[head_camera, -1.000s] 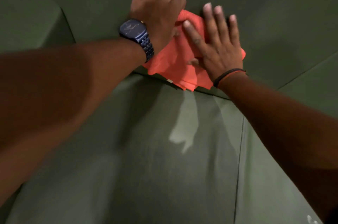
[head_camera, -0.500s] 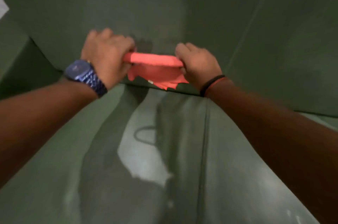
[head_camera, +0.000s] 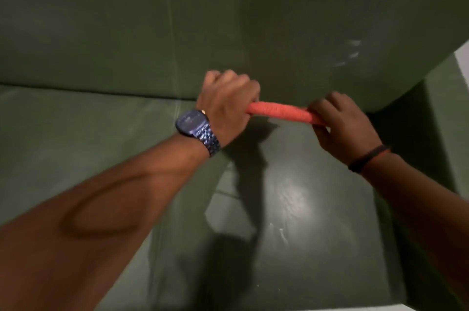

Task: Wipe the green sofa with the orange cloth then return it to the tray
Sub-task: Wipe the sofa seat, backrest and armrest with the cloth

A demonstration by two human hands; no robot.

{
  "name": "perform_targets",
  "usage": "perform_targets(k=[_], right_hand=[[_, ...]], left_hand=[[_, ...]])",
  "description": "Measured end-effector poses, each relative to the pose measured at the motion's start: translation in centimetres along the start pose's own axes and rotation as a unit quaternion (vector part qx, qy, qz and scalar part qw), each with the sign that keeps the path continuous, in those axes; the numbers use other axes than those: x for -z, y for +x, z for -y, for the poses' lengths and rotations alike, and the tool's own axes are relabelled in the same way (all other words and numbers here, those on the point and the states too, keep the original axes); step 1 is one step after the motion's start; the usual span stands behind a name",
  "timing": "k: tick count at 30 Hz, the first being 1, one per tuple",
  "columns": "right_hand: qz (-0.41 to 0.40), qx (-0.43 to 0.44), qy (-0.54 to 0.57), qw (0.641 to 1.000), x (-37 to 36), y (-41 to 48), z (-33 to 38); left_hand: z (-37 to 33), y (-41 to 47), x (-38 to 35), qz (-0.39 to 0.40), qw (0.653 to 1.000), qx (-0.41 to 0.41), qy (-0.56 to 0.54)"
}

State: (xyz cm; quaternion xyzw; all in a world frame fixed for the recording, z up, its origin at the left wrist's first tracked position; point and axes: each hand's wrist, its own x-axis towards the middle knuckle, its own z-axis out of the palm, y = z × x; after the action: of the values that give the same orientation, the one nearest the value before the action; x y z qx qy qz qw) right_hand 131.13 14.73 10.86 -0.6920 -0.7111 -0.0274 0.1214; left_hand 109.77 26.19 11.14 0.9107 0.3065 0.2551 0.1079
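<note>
The orange cloth [head_camera: 281, 111] is bunched into a narrow roll and stretched between both hands, low against the backrest just above the seat. My left hand [head_camera: 228, 105], with a blue watch on its wrist, grips the roll's left end. My right hand [head_camera: 340, 125], with a dark band on its wrist, grips the right end. The green sofa [head_camera: 101, 31] fills the view: backrest above, glossy seat cushions below. No tray is in view.
The sofa's right armrest [head_camera: 444, 112] rises beside my right hand. A seam [head_camera: 175, 97] divides the seat cushions left of my left hand. A strip of pale floor shows at the bottom right corner [head_camera: 406, 307].
The cloth went from spread flat under both palms on the backrest to a tight roll gripped at both ends. Both hands have shifted right along the sofa, towards the right armrest.
</note>
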Motion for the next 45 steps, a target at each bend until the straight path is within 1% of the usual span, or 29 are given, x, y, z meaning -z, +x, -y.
perform_targets(k=[2,4,6,7,8,9,10,11,12,14,15,17,18,20,22,24,25,26,28,29,30,31,34,37,39,42,43,44,45], right_hand=[[0.028,0.014,-0.011,0.999,-1.4,-4.6,-1.3],[0.093,0.026,0.006,0.995,-3.7,-9.6,-1.3],[0.185,0.066,0.012,0.980,-6.4,-15.2,-0.3],[0.236,0.091,0.012,0.967,-7.7,-17.9,0.4],[0.282,0.103,0.012,0.954,-8.8,-20.1,1.0],[0.312,0.096,0.021,0.945,-9.6,-21.8,1.6],[0.318,0.074,0.037,0.944,-10.2,-22.9,2.0],[0.298,0.041,0.057,0.952,-10.9,-23.4,2.3],[0.265,-0.005,0.076,0.961,-11.5,-23.4,2.6],[0.201,-0.108,0.085,0.970,-12.9,-21.7,3.5],[0.179,-0.158,0.080,0.968,-13.7,-20.5,4.3],[0.174,-0.228,0.073,0.955,-15.6,-18.4,6.3],[0.179,-0.238,0.060,0.953,-16.4,-17.9,7.4],[0.197,-0.216,0.031,0.956,-17.8,-18.6,9.2],[0.215,-0.153,0.022,0.964,-18.0,-21.0,9.5],[0.220,-0.086,0.011,0.972,-17.3,-24.0,7.8],[0.219,-0.079,0.002,0.972,-16.9,-25.1,6.7],[0.215,-0.098,-0.009,0.972,-16.6,-26.0,5.6],[0.207,-0.196,-0.023,0.958,-16.2,-26.4,4.9],[0.206,-0.237,-0.023,0.949,-16.3,-26.2,5.5],[0.207,-0.257,-0.020,0.944,-16.6,-26.2,6.5],[0.214,-0.254,-0.012,0.943,-16.8,-26.5,7.7],[0.248,-0.162,0.014,0.955,-17.0,-29.6,10.6],[0.241,-0.122,0.020,0.963,-16.6,-31.1,9.7],[0.217,-0.141,0.000,0.966,-17.0,-29.4,8.4],[0.191,-0.252,-0.005,0.949,-17.6,-24.3,7.6],[0.193,-0.265,-0.002,0.945,-18.0,-22.6,7.8],[0.199,-0.254,-0.002,0.947,-18.4,-21.3,8.3],[0.209,-0.221,0.003,0.953,-18.7,-20.5,9.0]], left_hand=[[-2.5,-2.5,-2.5,0.008,0.999,-0.027,-0.035],[-4.4,-6.4,-5.1,0.041,0.996,-0.061,-0.052],[-5.7,-11.4,-7.8,0.119,0.987,-0.100,-0.034],[-5.9,-14.1,-9.0,0.183,0.977,-0.103,-0.031],[-5.9,-16.5,-9.9,0.260,0.962,-0.084,-0.020],[-5.6,-18.8,-10.8,0.344,0.938,-0.040,-0.002],[-5.2,-20.8,-11.4,0.413,0.911,0.013,0.018],[-4.6,-22.2,-11.7,0.451,0.889,0.063,0.042],[-4.1,-23.2,-11.9,0.463,0.878,0.107,0.060],[-3.2,-23.9,-12.2,0.457,0.870,0.168,0.077],[-3.0,-24.0,-12.2,0.461,0.865,0.180,0.078],[-2.6,-23.8,-12.4,0.468,0.860,0.187,0.074],[-2.6,-23.7,-12.5,0.469,0.860,0.188,0.071],[-2.6,-23.9,-12.7,0.465,0.863,0.186,0.071],[-2.7,-24.0,-12.7,0.464,0.863,0.186,0.072],[-2.7,-23.9,-12.5,0.462,0.864,0.187,0.069],[-2.7,-23.9,-12.5,0.463,0.864,0.183,0.069],[-2.7,-23.8,-12.4,0.467,0.863,0.180,0.068],[-2.7,-23.7,-12.5,0.472,0.861,0.177,0.070],[-2.7,-23.7,-12.5,0.472,0.861,0.176,0.073],[-2.8,-23.8,-12.6,0.473,0.860,0.175,0.075],[-2.8,-23.8,-12.6,0.473,0.860,0.173,0.078],[-2.9,-23.9,-12.7,0.469,0.863,0.169,0.086],[-2.9,-24.1,-12.9,0.459,0.868,0.170,0.087],[-2.9,-24.0,-13.0,0.459,0.868,0.168,0.089],[-2.8,-24.2,-13.0,0.451,0.872,0.165,0.093],[-2.8,-24.2,-13.0,0.447,0.874,0.165,0.092],[-2.8,-24.0,-12.9,0.439,0.879,0.166,0.089],[-2.8,-23.6,-12.7,0.426,0.885,0.169,0.080]])
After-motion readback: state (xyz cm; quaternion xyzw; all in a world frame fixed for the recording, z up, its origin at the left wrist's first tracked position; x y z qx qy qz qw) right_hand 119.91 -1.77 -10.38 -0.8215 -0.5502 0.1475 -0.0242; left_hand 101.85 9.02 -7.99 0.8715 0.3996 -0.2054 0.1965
